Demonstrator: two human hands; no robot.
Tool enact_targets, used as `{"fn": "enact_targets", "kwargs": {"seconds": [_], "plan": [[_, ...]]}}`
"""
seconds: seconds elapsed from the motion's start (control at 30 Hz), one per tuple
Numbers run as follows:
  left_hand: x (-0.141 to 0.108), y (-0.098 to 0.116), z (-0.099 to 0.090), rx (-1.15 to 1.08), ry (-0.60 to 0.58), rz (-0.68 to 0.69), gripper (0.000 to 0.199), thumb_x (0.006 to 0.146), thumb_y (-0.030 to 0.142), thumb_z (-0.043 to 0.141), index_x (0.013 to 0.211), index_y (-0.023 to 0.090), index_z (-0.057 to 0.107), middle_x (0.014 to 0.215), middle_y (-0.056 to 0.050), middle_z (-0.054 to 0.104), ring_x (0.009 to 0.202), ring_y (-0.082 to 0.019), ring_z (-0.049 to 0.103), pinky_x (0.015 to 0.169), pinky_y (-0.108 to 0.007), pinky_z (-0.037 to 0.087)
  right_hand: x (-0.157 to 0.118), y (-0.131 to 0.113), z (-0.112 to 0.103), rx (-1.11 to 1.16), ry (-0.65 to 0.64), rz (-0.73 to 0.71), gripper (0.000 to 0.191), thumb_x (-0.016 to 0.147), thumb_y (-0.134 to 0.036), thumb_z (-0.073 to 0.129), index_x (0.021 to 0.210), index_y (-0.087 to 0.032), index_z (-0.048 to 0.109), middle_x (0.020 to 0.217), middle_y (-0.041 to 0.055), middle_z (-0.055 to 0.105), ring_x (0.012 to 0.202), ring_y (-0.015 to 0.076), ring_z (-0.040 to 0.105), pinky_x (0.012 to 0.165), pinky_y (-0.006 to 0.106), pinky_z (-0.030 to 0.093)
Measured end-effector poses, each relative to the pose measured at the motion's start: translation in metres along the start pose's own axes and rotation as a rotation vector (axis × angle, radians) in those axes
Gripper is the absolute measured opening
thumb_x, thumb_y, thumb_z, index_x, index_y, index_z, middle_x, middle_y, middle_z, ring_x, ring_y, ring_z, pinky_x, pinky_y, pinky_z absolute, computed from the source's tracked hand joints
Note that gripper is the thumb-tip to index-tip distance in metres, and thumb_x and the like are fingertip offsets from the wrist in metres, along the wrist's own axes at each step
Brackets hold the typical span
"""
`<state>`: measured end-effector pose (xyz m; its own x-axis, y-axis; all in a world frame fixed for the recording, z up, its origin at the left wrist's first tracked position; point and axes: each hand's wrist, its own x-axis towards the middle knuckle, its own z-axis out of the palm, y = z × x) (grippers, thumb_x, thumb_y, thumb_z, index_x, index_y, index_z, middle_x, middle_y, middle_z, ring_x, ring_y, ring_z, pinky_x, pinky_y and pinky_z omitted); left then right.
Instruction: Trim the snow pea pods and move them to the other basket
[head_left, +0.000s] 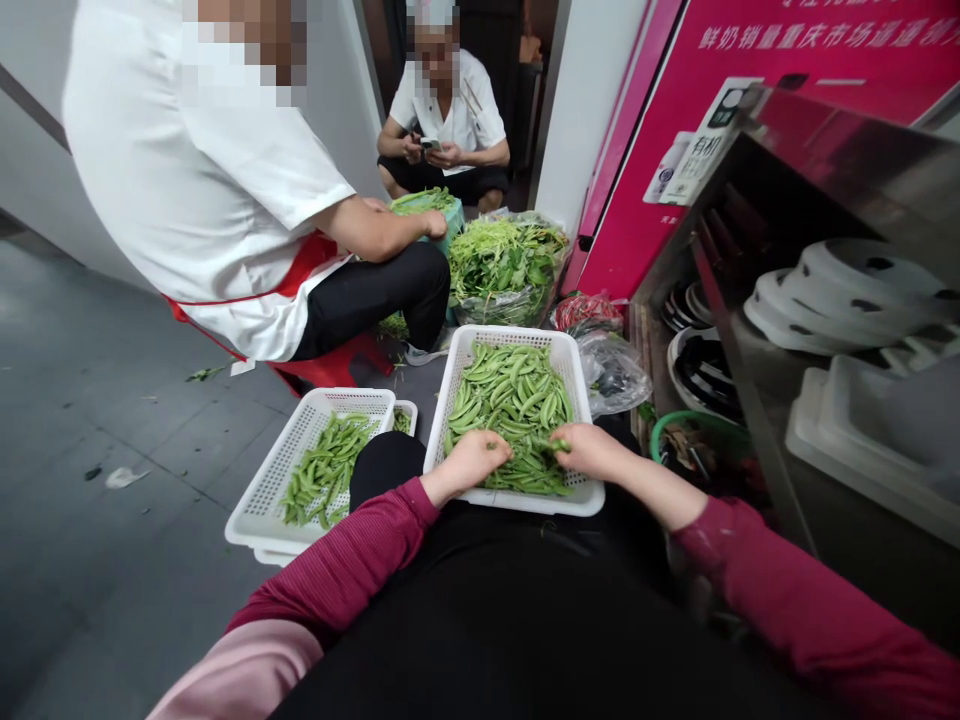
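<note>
A white perforated basket [587, 400] of green pea pods [514, 390] rests across my lap. My left hand [474, 460] is over the near left part of the pods, its fingers closed in a pinch; what they hold, if anything, is too small to make out. At the basket's right side my right hand [592, 452] is closed on a pea pod [559, 445], whose green tip sticks out past the fingertips. Both hands stay low, close above the heap. To the left, a second white basket [251, 500] holds more pea pods [330, 465].
One co-worker [217, 170] sits on a red stool [337, 365] at left; another person [450, 120] squats behind with a phone. Leafy greens [510, 255] fill a bag ahead. A clear plastic bag [611, 370] and metal shelf [757, 420] with dishes stand at right.
</note>
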<state>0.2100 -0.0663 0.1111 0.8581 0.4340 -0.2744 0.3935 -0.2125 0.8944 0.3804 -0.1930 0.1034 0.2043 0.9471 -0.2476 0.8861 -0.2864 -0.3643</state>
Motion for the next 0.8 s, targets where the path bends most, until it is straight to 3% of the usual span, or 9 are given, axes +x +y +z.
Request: {"fn": "enact_targets", "kwargs": {"seconds": [0.07,0.13,0.23,0.43,0.6,0.73,0.8], "plan": [[-0.003,0.006,0.007,0.142,-0.046,0.164,0.020,0.072,0.027,0.049,0.078,0.014,0.063,0.077,-0.001,0.063,0.071,-0.011,0.055,0.069,-0.021,0.043,-0.008,0.001,-0.010,0.513,0.023,0.109,0.019,0.075,-0.028,0.047,0.083,-0.014,0.057,0.054,0.0006,0.054,0.047,0.0118,0.049,0.044,0.022,0.035],[-0.006,0.013,0.014,0.271,-0.084,0.299,0.023,0.076,0.026,0.045,0.087,0.016,0.063,0.085,-0.002,0.064,0.077,-0.012,0.056,0.074,-0.022,0.042,-0.017,-0.005,-0.012,1.057,0.048,0.190,0.023,0.074,-0.034,0.049,0.082,-0.013,0.055,0.046,-0.0031,0.048,0.039,0.0091,0.042,0.039,0.021,0.031],[-0.009,0.024,0.022,0.485,-0.094,0.449,0.026,0.080,0.027,0.040,0.089,0.016,0.061,0.083,-0.005,0.063,0.075,-0.013,0.057,0.072,-0.023,0.042,-0.026,-0.018,-0.006,1.442,0.096,0.220,0.022,0.069,-0.033,0.058,0.078,-0.013,0.052,0.045,-0.0037,0.048,0.038,0.0074,0.040,0.037,0.020,0.028],[-0.015,0.033,0.024,0.700,-0.103,0.568,0.024,0.079,0.022,0.037,0.071,0.015,0.058,0.069,-0.004,0.060,0.066,-0.013,0.055,0.065,-0.022,0.040,-0.029,-0.033,0.000,1.554,0.126,0.235,0.022,0.066,-0.032,0.062,0.074,-0.013,0.054,0.046,-0.0033,0.050,0.038,0.0072,0.041,0.036,0.019,0.028],[-0.016,0.030,0.020,0.594,-0.087,0.520,0.017,0.070,0.016,0.043,0.061,0.015,0.058,0.061,-0.001,0.058,0.059,-0.010,0.051,0.060,-0.019,0.039,-0.035,-0.038,-0.004,1.453,-0.082,0.101,0.017,0.068,-0.030,0.059,0.067,-0.013,0.054,0.043,-0.0044,0.047,0.035,0.0053,0.038,0.033,0.017,0.024],[-0.002,0.020,-0.008,0.474,0.238,0.288,0.022,0.073,0.018,0.039,0.070,0.014,0.061,0.064,-0.001,0.059,0.061,-0.010,0.051,0.062,-0.020,0.040,-0.045,-0.032,-0.011,1.446,-0.185,0.103,0.019,0.066,-0.028,0.059,0.076,-0.012,0.057,0.045,-0.0036,0.049,0.034,0.0058,0.038,0.033,0.017,0.024],[0.003,0.017,-0.021,0.502,0.335,0.257,0.025,0.076,0.020,0.038,0.074,0.014,0.062,0.067,-0.002,0.060,0.065,-0.011,0.053,0.066,-0.022,0.041,-0.048,-0.029,-0.014,1.491,-0.204,0.134,0.020,0.064,-0.027,0.060,0.076,-0.011,0.058,0.050,-0.0018,0.052,0.035,0.0061,0.041,0.033,0.018,0.026]]}}
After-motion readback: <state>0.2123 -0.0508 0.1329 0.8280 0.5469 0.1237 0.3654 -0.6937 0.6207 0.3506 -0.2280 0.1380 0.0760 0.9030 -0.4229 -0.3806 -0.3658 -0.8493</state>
